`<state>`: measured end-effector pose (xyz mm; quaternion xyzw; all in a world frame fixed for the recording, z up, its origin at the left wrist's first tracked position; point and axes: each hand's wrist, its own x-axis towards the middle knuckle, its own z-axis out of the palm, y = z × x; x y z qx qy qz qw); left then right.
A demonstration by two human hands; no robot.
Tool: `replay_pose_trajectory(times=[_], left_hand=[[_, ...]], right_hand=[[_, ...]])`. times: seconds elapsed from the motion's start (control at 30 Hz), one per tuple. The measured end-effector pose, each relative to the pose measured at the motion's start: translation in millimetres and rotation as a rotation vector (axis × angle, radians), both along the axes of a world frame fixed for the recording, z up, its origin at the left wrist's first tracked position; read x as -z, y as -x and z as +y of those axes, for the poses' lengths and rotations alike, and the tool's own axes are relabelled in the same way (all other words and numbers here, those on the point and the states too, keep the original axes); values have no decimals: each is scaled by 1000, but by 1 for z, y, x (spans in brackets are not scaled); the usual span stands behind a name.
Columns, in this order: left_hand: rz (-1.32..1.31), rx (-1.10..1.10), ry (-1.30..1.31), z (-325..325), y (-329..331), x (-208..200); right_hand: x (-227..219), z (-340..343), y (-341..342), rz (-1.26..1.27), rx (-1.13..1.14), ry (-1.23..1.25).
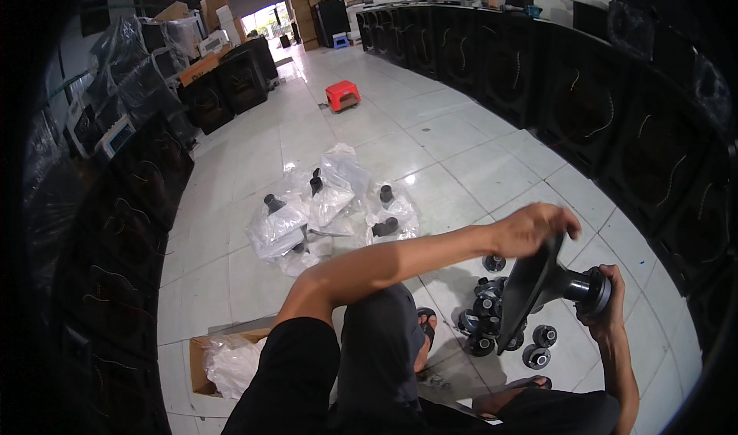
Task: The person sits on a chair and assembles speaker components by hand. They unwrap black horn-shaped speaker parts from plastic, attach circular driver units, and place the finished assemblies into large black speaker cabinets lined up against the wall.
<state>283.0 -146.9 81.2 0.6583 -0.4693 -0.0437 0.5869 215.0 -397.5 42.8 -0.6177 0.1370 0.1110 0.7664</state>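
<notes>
A black speaker horn (530,293) with a wide flared mouth is held up on its side at the right, above the floor. My right hand (607,296) grips the round black driver (593,291) at the narrow end of the horn. Reaching across, my left hand (538,230) has its fingers curled at the upper rim of the flare, slightly blurred. Below the horn, several round black drivers (487,306) stand grouped on the tiles, and more drivers (537,356) sit a little to the right. The horn hides part of the group.
Several horns in clear plastic bags (330,196) lie on the tiled floor ahead. An open carton (201,366) with plastic wrap stands at lower left. A red stool (343,94) is farther off. Rows of black speaker cabinets (573,100) with loose wires line both sides.
</notes>
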Motion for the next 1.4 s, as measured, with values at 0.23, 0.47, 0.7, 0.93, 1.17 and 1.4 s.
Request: replay_pose_trajectory(times=[0.23, 0.47, 0.7, 0.93, 1.17, 1.4], left_hand=[[-678, 70, -431, -4, 44, -1], [712, 333, -49, 3, 7, 26], [975, 43, 5, 9, -18, 18], [654, -211, 188, 0, -4, -13], [245, 122, -298, -1, 27, -1], [994, -12, -33, -9, 6, 30]], right_hand=[[-12, 9, -2, -144, 306, -111], [-11, -11, 3, -503, 328, -127], [1, -5, 0, -619, 369, 15], [18, 3, -2, -307, 88, 51], [25, -8, -13, -47, 312, -13], [19, -17, -7, -523, 384, 90]])
